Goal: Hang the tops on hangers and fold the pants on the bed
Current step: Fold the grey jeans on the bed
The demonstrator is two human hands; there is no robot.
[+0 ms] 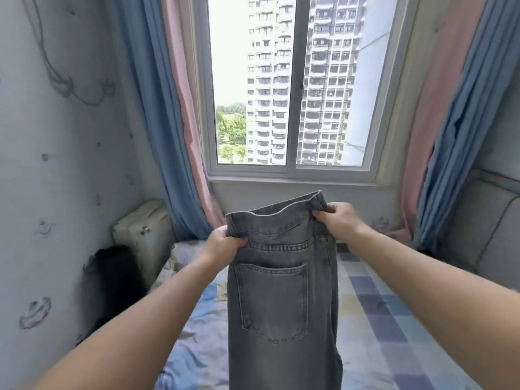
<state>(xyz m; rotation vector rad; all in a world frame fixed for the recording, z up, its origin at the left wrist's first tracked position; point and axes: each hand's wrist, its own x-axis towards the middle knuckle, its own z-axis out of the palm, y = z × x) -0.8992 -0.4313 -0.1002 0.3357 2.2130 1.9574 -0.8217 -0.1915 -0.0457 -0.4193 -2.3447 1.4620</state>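
Both hands, left point(225, 243) and right point(339, 220), are gripping the jeans point(281, 291) by the waistband, holding them hanging above the bed point(380, 319), legs seemingly doubled together for folding.

Single wide-angle view from head height, looking forward and somewhat down, edges bowed by the lens. Facing a window point(292, 88) square on at upper centre, curtains point(157, 108) at either side. Standing over a bed point(380, 305) across the lower frame. At arm's length from the left hand point(225, 244) and right hand point(337, 220) on the pants point(275, 291), lower centre
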